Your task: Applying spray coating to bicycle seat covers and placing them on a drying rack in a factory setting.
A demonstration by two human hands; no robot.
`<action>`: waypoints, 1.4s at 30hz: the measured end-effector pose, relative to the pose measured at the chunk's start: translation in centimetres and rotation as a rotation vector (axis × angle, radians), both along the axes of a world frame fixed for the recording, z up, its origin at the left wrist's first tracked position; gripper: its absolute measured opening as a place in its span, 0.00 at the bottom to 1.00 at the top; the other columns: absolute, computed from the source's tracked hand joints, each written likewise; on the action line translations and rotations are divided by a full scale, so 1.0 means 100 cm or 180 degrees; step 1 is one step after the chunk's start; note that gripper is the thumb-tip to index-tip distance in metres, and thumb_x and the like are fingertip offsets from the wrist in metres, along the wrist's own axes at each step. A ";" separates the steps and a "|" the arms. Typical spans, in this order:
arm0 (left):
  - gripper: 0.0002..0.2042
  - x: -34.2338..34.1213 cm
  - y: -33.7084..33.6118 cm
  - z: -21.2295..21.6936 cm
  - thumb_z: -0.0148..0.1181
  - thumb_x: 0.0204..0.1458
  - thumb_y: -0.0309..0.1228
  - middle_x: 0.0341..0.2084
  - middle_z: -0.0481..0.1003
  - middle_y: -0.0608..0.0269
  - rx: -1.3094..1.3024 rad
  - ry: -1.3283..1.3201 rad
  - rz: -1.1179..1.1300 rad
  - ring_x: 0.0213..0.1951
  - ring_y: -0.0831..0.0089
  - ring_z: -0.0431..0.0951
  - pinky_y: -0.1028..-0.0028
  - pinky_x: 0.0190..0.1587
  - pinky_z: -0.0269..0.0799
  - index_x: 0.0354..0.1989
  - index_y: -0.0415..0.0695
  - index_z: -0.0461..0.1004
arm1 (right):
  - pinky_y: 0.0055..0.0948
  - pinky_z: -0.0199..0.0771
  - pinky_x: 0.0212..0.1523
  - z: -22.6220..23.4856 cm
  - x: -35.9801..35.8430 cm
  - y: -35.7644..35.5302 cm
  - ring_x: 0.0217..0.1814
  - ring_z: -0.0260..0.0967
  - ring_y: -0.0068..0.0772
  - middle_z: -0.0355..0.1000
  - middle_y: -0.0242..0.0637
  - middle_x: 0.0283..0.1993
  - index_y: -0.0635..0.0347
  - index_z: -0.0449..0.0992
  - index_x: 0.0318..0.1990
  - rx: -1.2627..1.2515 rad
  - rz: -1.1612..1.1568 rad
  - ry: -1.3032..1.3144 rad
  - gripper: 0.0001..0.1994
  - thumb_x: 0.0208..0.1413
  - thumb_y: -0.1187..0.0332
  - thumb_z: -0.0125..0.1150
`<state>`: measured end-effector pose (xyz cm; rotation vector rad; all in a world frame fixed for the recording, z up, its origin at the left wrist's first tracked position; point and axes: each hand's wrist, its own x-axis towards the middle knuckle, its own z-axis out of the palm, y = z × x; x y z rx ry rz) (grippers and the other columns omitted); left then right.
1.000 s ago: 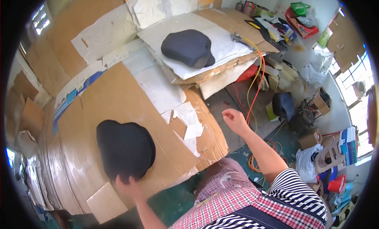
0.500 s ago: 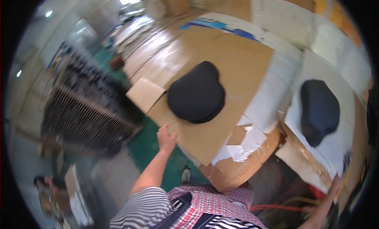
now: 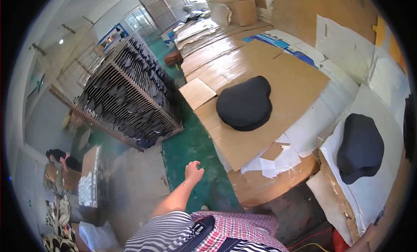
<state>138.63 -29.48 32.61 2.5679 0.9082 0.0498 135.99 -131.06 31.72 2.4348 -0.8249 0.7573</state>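
My left hand (image 3: 194, 171) hangs over the green floor, short of the table's near edge. Its fingers are loosely bent and apart, and it holds nothing. At the lower right edge, my right hand (image 3: 369, 233) is mostly lost in the dark rim. Its fingers seem closed round a small dark tool (image 3: 380, 215), too unclear to name. A black, smooth, lobed cushion-like piece (image 3: 244, 103) lies on brown cardboard (image 3: 299, 74) on the table. Another such black piece (image 3: 361, 148) rests on a white-covered board (image 3: 378, 108) to the right. Neither hand touches them.
A slatted rack (image 3: 130, 95) with many dark pieces stands at the left on the green floor (image 3: 204, 195). Cardboard boxes (image 3: 241, 12) sit at the back. A person (image 3: 65, 158) bends at the far left. A red and a yellow hose (image 3: 315, 245) run low at the right.
My view has swung left, so the table and both black pieces sit farther right. My left hand has drawn back from the table edge. The black pieces look unmoved on their supports.
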 end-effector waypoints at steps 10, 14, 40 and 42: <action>0.16 -0.159 0.189 -0.077 0.59 0.38 0.35 0.38 0.74 0.53 -0.0722 0.0099 0.0566 0.42 0.59 0.74 0.66 0.46 0.69 0.38 0.42 0.74 | 0.31 0.69 0.26 0.042 -0.111 0.509 0.27 0.66 0.29 0.74 0.39 0.34 0.71 0.74 0.40 0.4391 0.0469 -0.0853 0.15 0.48 0.68 0.65; 0.15 -0.232 0.297 -0.084 0.62 0.38 0.33 0.33 0.77 0.53 -0.1129 0.0063 0.1257 0.38 0.61 0.77 0.68 0.42 0.71 0.36 0.42 0.75 | 0.27 0.68 0.37 0.051 -0.119 0.669 0.37 0.66 0.30 0.72 0.38 0.40 0.67 0.71 0.48 0.5666 0.1074 0.1469 0.22 0.47 0.64 0.66; 0.08 -0.425 0.552 -0.208 0.58 0.45 0.33 0.21 0.71 0.58 -0.2512 0.1109 0.3921 0.17 0.66 0.69 0.67 0.18 0.66 0.29 0.40 0.73 | 0.33 0.65 0.51 0.189 0.172 1.334 0.45 0.69 0.33 0.71 0.41 0.44 0.65 0.67 0.49 0.7595 0.4914 0.0525 0.18 0.53 0.67 0.57; 0.09 -0.385 0.612 -0.222 0.58 0.45 0.35 0.21 0.73 0.60 -0.1936 0.0761 0.2762 0.18 0.68 0.72 0.66 0.21 0.68 0.29 0.44 0.75 | 0.39 0.65 0.54 0.214 0.189 1.330 0.51 0.67 0.41 0.69 0.48 0.47 0.67 0.64 0.52 0.7790 0.5926 -0.0008 0.20 0.55 0.64 0.53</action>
